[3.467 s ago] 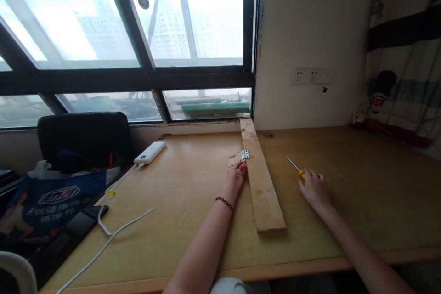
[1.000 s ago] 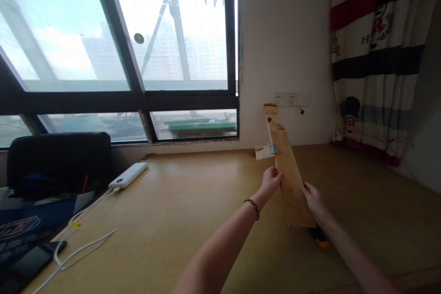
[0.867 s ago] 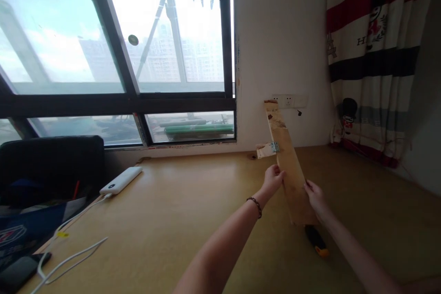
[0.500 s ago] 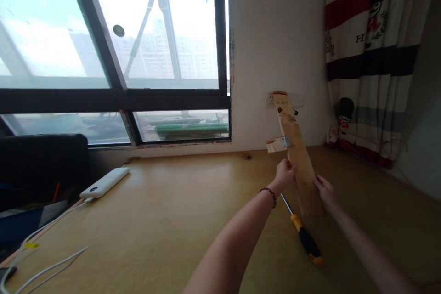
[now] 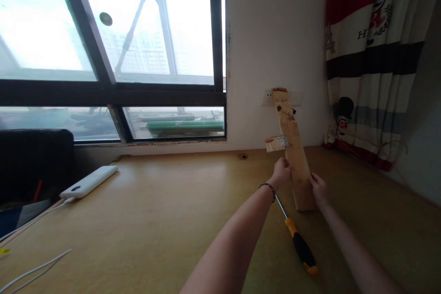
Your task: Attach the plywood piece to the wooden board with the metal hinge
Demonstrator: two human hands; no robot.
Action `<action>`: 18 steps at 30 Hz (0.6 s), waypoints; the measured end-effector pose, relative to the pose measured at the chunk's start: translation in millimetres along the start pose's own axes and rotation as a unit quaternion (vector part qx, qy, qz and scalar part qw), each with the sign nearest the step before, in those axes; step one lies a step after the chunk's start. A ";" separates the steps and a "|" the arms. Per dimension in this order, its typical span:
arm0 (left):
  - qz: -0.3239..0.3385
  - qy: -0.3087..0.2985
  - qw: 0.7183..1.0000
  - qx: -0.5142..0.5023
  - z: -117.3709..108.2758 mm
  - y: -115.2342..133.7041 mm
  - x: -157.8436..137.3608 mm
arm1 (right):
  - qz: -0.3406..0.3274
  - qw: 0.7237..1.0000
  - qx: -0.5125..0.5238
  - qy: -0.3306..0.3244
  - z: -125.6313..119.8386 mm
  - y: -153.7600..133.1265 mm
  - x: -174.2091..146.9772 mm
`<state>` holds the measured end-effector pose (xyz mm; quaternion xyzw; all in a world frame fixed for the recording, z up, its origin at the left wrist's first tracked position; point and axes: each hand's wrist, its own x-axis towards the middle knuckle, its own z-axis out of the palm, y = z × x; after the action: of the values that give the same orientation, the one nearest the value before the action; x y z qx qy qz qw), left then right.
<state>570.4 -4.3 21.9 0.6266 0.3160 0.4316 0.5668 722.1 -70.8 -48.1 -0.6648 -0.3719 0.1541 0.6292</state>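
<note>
A long wooden board (image 5: 296, 151) is held up at a tilt above the table, its far end in front of the wall sockets. On its left edge my left hand (image 5: 281, 172) is closed, just below a metal hinge (image 5: 284, 141). The hinge joins a short wood piece (image 5: 274, 144) that sticks out to the left. My right hand (image 5: 319, 189) grips the board's right edge, lower down. A screwdriver (image 5: 300, 245) with a yellow and black handle lies on the table in front of the board; my left wrist hides its tip.
The wooden table (image 5: 165, 220) runs up to the wall and window. A white power bank (image 5: 90, 182) with a white cable (image 5: 37, 270) lies at the left. A wall socket (image 5: 268, 97) is behind the board. A striped curtain (image 5: 374, 59) hangs at the right.
The camera view has turned slightly right, so most things sit a little further left. The board has tilted slightly in my hands, and both hands keep their hold on its edges.
</note>
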 end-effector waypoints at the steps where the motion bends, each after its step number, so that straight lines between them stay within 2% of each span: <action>1: -0.001 -0.001 1.000 -0.005 -0.3 -1.7 2.6 | -0.002 1.000 -0.003 0.000 1.4 -0.1 1.7; 7: -0.012 -0.033 0.999 -0.029 1.2 -17.8 4.2 | 0.007 1.000 -0.022 -0.009 -0.7 2.3 0.9; 11: -0.025 -0.057 0.995 0.079 -8.4 -19.1 -16.0 | 0.007 0.997 -0.074 -0.027 -6.7 10.2 -10.0; 14: 0.026 -0.051 0.987 0.153 -31.3 -8.7 -50.5 | 0.016 0.991 -0.127 -0.034 -9.7 11.3 -21.1; 16: 0.074 -0.037 0.981 0.176 -56.7 0.4 -84.0 | 0.010 0.987 -0.159 -0.019 -11.5 5.0 -29.6; 18: 0.117 -0.037 0.970 0.209 -89.7 7.2 -123.7 | -0.026 0.979 -0.198 0.025 -13.6 -6.5 -42.3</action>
<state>436.1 -75.7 5.0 0.7793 0.3025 0.3957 0.3803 700.7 -110.2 -50.8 -0.7702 -0.3964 0.0441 0.4977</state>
